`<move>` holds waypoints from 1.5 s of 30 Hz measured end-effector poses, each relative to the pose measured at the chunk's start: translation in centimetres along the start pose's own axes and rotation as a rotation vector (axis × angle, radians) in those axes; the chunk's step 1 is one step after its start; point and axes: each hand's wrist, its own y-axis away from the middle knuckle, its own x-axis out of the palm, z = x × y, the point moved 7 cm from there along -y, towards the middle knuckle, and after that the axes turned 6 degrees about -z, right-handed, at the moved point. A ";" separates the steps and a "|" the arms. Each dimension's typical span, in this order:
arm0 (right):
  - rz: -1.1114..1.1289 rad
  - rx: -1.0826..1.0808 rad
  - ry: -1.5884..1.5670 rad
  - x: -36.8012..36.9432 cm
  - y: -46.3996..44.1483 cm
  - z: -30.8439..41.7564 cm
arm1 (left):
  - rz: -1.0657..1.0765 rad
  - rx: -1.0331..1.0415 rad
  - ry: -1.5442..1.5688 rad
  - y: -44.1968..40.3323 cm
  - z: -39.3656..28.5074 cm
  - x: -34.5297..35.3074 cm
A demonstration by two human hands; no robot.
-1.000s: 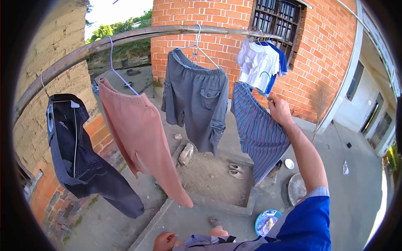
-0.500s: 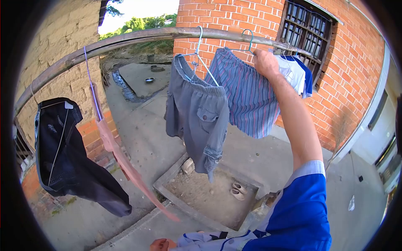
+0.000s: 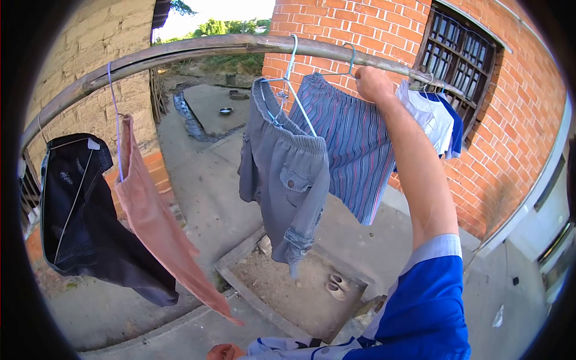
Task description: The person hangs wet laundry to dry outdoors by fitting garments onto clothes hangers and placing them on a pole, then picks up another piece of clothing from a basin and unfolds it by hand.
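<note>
High up at the wooden pole, my right hand is closed on the waistband corner of blue striped shorts; its fingertips are partly hidden. The shorts hang from a teal hanger hooked over the pole. Left of them, grey trousers with a button pocket hang on a pale blue hanger. Only part of my left hand shows at the bottom edge, low against my body, with its fingers cut off from view.
Pink trousers and black trousers hang at the pole's left. White and blue shirts hang at the right, by a barred window. Below, a concrete-edged bed holds a pair of shoes. A brick wall stands right.
My right hand stays at the shorts' waistband while the shorts tilt and hang lower on their right side. The pink trousers have swung to show their broad side. The view has shifted slightly.
</note>
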 end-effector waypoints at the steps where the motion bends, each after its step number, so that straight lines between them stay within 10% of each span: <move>1: 0.023 -0.009 0.024 0.3 0.1 0.1 | 0.011 0.009 -0.024 -0.5 -0.6 0.0; 9: -0.292 -0.139 0.012 -1.7 3.1 -0.1 | 0.049 0.069 -0.084 -2.1 -1.0 0.7; 11: -0.669 -0.397 -0.152 -5.0 8.1 1.9 | 0.070 0.072 -0.066 -2.1 -1.8 0.6; 14: -0.611 -0.580 -0.437 -5.9 19.3 4.8 | 0.112 0.043 -0.051 -2.8 -1.9 0.3; 17: -0.297 -0.512 -0.568 -0.1 33.1 5.2 | 0.195 0.048 -0.059 -3.8 -2.6 -0.2; 22: 0.996 0.425 -0.522 20.4 74.3 1.1 | 0.264 0.159 -0.082 -6.4 1.5 -1.1; 27: 1.679 0.582 -0.274 9.0 115.2 12.6 | 0.554 0.161 -0.138 -8.9 7.4 -1.2; 31: 1.841 0.124 -0.422 -2.8 128.0 25.7 | 0.834 0.229 -0.283 -9.7 12.5 0.3; 37: 1.417 0.600 -0.608 -6.8 124.5 31.4 | 1.014 0.318 -0.503 -8.1 11.0 6.0; 40: 1.235 1.982 -0.630 -8.0 126.1 27.8 | 1.001 0.107 -0.456 -7.2 11.4 8.0; 45: 1.103 2.072 -0.631 -7.4 129.0 21.2 | 0.998 -0.221 -0.438 -2.8 15.6 7.7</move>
